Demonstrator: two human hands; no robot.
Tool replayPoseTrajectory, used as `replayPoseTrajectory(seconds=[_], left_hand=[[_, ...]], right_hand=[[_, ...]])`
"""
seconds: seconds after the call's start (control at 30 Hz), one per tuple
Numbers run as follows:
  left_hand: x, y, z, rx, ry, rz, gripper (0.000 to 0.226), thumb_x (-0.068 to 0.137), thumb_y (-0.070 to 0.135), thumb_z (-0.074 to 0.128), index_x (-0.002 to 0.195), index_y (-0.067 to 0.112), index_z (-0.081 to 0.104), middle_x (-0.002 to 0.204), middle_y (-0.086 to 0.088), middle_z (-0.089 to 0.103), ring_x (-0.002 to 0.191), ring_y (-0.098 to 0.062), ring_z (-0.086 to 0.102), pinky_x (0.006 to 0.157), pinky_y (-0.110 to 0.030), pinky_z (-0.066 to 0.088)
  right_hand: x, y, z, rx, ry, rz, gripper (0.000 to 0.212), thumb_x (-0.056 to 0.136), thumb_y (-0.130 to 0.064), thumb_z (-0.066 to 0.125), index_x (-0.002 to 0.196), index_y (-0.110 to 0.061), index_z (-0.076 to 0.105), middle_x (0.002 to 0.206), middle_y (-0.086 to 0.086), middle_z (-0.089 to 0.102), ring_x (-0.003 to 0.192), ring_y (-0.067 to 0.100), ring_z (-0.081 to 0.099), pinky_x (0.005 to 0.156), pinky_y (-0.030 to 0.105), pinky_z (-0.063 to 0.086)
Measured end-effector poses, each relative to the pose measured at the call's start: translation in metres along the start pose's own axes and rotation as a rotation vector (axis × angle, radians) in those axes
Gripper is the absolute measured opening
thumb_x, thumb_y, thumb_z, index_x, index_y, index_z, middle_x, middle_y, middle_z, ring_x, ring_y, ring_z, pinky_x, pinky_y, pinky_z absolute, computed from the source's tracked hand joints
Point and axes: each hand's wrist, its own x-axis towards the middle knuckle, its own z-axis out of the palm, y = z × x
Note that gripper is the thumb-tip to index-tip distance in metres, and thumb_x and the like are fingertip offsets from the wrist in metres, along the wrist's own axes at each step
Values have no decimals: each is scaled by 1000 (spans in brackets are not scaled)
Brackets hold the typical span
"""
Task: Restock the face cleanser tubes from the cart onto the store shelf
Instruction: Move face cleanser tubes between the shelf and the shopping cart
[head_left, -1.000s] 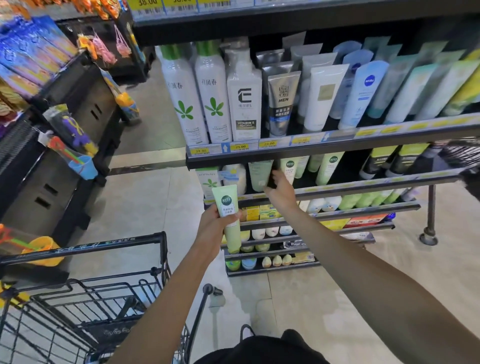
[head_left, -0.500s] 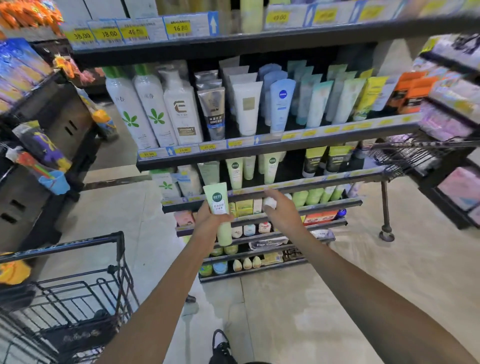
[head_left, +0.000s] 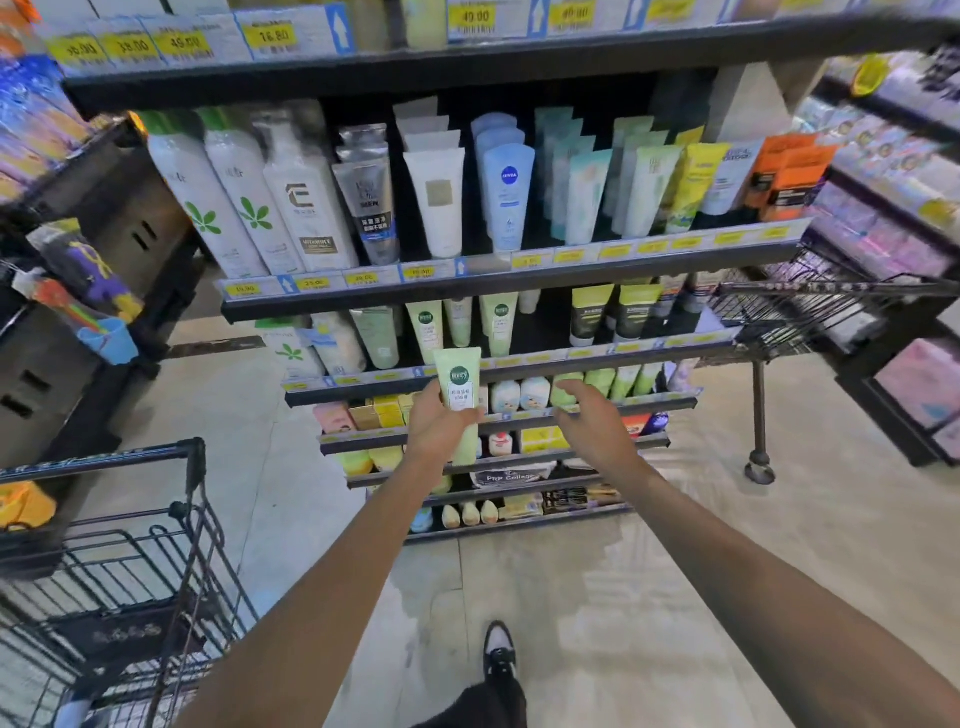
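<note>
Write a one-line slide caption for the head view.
Left hand holds a pale green cleanser tube before the store shelf; right hand open beside it, cart at left.

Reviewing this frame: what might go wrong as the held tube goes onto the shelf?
1. The left hand grips the pale green tube only at its lower half; it may tip while being slotted in.
2. Matching green tubes stand upright and close together on the second shelf; pushing in could topple them.
3. The right hand hovers free, steadying nothing.
</note>
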Motion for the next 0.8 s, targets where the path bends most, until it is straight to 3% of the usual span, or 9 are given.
replayPoseTrajectory(seconds=[0.13,0.33,0.5,0.63,0.73,0.8], left_hand=[[30,1,14,46,48,24,38,84,3,81,112,16,59,104,3,67,92,-14,64,65,-21,48],[84,2,31,90,131,-6,35,85,14,82,109,17,57,101,5,65,97,-19,65,78,-34,53],[115,5,37,157,171,28,35,85,14,81,111,14,56,107,-3,68,97,-19,65,73,-27,50],[129,9,41,245,202,41,40,85,19,83,103,12,47,88,1,58,83,-18,57,66,-27,43],[136,12,45,257,250,51,43,88,17,80,106,16,41,81,5,53,69,-11,53,56,-19,40],[139,15,47,253,288,69,42,89,17,79,106,14,41,76,1,51,62,-12,48,53,-24,38]], right_hand=[[34,6,-2,-55,-30,-31,47,104,-28,59,148,-16,49,151,3,51,138,25,49,109,35,41],[94,9,0,-170,-90,-66,48,105,-31,55,150,-16,46,152,7,50,135,27,51,105,36,43],[133,13,9,-279,-141,-121,52,105,-30,54,154,-17,41,154,8,44,132,27,53,105,39,46],[154,23,16,-361,-197,-162,59,104,-28,54,158,-13,35,158,10,38,146,27,36,117,39,36],[167,34,23,-521,-247,-203,67,103,-32,54,160,-12,27,162,14,33,151,32,27,125,43,23],[172,42,29,-632,-264,-234,72,102,-37,55,162,-13,23,164,13,30,154,31,22,127,45,16]])
